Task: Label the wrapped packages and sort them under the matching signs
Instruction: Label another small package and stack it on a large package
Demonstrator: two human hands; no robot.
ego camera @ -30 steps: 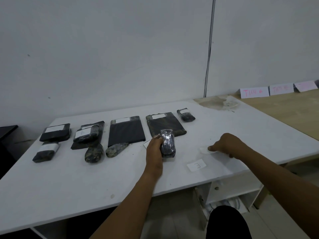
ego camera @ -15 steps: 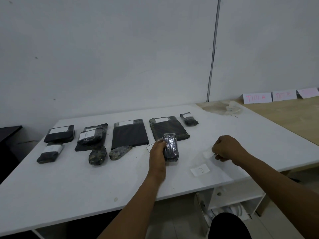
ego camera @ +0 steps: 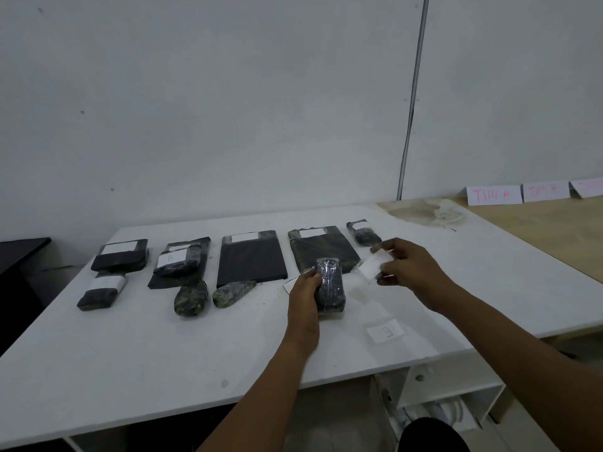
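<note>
My left hand (ego camera: 303, 288) grips a small dark plastic-wrapped package (ego camera: 330, 285) just above the white table (ego camera: 130, 347). My right hand (ego camera: 408, 264) pinches a small white label (ego camera: 370, 267) in the air, close to the right of that package. Another label marked with a letter (ego camera: 385, 331) lies on the table near the front edge. Several dark wrapped packages lie in a row across the back of the table; the left ones (ego camera: 120, 256) and the flat middle ones (ego camera: 251, 256) carry white labels. Pink-lettered signs (ego camera: 494, 194) stand on the wooden table at the far right.
Two unlabelled mottled packages (ego camera: 191, 298) lie in front of the row. A wooden table (ego camera: 538, 233) joins at the right, with a stained patch (ego camera: 424, 212) at the seam. Shelves sit under the front edge. A dark cabinet (ego camera: 19, 256) stands at the left.
My right hand has lifted the white label off the table and carried it left and up toward the package. My left hand keeps holding the package in about the same place.
</note>
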